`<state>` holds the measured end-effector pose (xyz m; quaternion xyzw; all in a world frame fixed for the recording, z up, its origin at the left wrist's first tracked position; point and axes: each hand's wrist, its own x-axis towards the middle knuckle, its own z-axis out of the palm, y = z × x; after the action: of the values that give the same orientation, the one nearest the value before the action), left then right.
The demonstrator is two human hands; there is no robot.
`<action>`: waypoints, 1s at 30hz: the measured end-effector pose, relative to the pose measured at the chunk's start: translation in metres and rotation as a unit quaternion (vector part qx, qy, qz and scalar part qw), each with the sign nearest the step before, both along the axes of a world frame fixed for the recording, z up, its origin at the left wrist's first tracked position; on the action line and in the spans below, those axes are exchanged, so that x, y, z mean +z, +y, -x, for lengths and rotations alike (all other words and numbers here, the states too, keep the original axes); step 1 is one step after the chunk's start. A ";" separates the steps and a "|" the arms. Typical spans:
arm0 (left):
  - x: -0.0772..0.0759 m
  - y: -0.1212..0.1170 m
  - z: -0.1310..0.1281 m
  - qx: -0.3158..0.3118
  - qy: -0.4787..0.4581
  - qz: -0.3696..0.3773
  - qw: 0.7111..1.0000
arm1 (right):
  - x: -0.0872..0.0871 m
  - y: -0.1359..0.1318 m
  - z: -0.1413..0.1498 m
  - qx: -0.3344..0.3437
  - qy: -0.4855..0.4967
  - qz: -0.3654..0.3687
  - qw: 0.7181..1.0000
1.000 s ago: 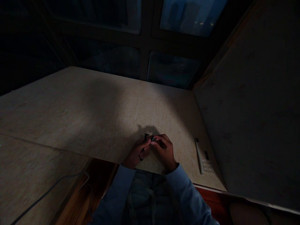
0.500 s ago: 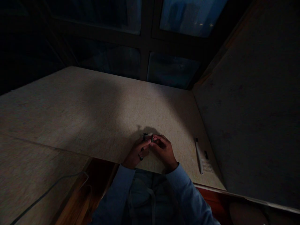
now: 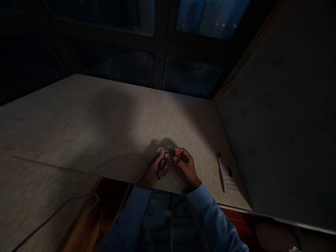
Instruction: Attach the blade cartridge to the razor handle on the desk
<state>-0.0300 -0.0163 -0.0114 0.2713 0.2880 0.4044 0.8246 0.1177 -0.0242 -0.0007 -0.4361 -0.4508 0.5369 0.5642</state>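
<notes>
My left hand [image 3: 153,169] is closed around a slim dark handle [image 3: 161,167] with a shiny metal upper end; its exact kind is too dim to tell. The handle stands tilted, its top pointing up and slightly right. Just to its right, my right hand [image 3: 186,165] pinches a small dark piece [image 3: 174,152] between thumb and fingers. A narrow gap separates this piece from the metal end. Both hands are above the near edge of the pale table [image 3: 157,115].
At the right lie a slim white stick with a dark tip [image 3: 222,173], a small black item [image 3: 230,171] and a pale printed card or packet [image 3: 231,183]. A grey panel [image 3: 283,122] stands along that side. A cable [image 3: 52,217] runs at lower left.
My right hand has drawn the small dark piece rightward, away from the handle. The handle has turned in my left hand and its shiny metal end now shows.
</notes>
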 end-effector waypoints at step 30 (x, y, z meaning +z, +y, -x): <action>0.002 -0.008 0.005 -0.037 -0.012 -0.065 0.997 | 0.005 -0.004 -0.004 0.142 0.154 0.049 0.977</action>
<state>-0.0353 -0.0245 -0.0095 0.3301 0.2407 0.3943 0.8232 0.1220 -0.0277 0.0046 -0.3064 -0.3893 0.6937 0.5229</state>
